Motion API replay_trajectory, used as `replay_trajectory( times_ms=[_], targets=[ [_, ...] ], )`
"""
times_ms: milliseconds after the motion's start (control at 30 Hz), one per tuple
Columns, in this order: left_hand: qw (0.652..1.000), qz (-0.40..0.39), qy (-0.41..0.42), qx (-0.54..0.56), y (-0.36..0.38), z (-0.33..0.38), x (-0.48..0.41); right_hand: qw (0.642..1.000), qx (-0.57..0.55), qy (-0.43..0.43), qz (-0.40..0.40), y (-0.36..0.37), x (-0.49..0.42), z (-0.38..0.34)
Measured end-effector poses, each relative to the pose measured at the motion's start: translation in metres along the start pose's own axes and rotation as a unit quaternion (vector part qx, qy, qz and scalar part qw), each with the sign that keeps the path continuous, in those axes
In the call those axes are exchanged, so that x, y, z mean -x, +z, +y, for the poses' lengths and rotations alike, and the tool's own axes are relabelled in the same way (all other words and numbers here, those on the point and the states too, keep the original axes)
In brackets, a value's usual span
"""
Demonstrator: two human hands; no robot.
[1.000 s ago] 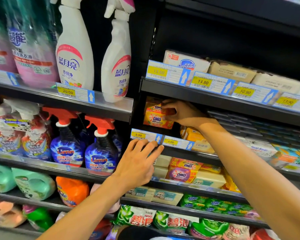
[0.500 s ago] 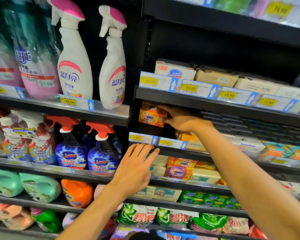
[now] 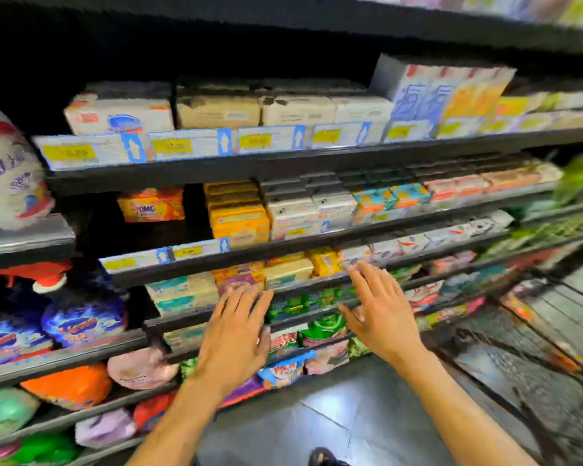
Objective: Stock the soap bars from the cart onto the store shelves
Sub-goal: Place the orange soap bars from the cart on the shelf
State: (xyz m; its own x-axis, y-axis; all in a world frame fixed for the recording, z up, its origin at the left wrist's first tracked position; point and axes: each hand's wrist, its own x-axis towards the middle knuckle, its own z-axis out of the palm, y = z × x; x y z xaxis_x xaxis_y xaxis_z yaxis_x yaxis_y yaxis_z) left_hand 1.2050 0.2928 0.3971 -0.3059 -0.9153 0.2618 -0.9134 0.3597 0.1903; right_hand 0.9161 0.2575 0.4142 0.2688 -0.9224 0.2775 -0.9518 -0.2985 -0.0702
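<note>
The right hand [image 3: 381, 314] has come out of the shelf [image 3: 300, 250] and now hovers beside the left hand [image 3: 236, 338], both with fingers [image 3: 367, 280] spread and released, holding nothing. The orange soap pack [image 3: 152, 205] sits on that shelf, above and left of the fingers — apparently placed. The cart [image 3: 505, 358] lies blurred to the right of the fingers — probably the next reach for more bars.

We face tall black metal store shelving [image 3: 317, 161], its tiers running across the view and slanting away to the right. Behind the top tier we see a dark, unlit back panel [image 3: 216, 52]. Below us lies a floor of glossy grey tiles [image 3: 347, 418], which catches pale reflections of light. The right edge of our view is blurred.
</note>
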Motion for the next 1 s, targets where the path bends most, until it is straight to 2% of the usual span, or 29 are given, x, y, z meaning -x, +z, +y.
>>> replay_trajectory(
  times_ms=[267, 500, 800, 1000],
  targets=[
    [0.992, -0.072, 0.107, 0.009, 0.073, 0.150, -0.079, 0.981, 0.033, 0.177, -0.074, 0.013, 0.128, 0.167],
    [0.976, -0.104, 0.189, 0.038, 0.155, 0.327, -0.166, 0.949, 0.038, 0.305, -0.064, -0.004, 0.225, 0.328],
    [0.947, -0.192, 0.255, 0.042, 0.241, 0.496, -0.263, 0.895, 0.021, 0.440, -0.065, -0.022, 0.290, 0.476],
    [0.918, -0.205, 0.328, 0.086, 0.299, 0.587, -0.342, 0.860, 0.020, 0.505, -0.072, -0.013, 0.300, 0.562]
  ],
)
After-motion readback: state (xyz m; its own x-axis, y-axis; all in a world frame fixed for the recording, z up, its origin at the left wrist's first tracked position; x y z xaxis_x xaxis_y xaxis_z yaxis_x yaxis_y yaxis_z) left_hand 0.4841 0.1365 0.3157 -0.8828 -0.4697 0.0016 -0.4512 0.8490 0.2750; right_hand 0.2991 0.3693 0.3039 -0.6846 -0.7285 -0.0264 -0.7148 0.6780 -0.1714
